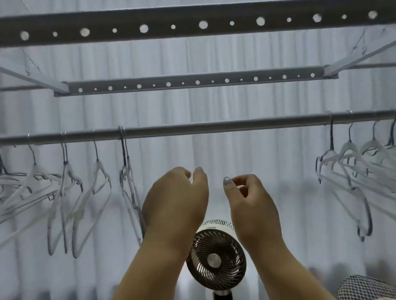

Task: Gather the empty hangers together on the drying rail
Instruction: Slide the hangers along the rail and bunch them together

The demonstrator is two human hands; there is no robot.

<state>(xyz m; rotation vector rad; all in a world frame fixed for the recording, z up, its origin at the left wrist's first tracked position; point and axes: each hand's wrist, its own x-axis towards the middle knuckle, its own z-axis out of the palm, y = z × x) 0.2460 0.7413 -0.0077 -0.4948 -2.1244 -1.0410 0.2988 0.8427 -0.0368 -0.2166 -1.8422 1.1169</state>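
Observation:
A round grey drying rail point(202, 125) runs across the view, rising to the right. Several empty white hangers point(64, 199) hang spread out along its left part, the nearest one point(130, 191) just left of my left hand. Another bunch of empty hangers point(365, 174) hangs packed together at the right end. Both my hands are raised below the bare middle of the rail. My left hand point(177, 201) and my right hand point(252, 204) have curled fingers and hold nothing. Neither hand touches a hanger or the rail.
Two perforated flat bars point(205, 24) point(199, 82) of the rack run above the rail. A small round fan point(216, 259) on a dark stand sits below my hands. White curtains fill the background. A checked cloth item point(367, 294) lies at the lower right.

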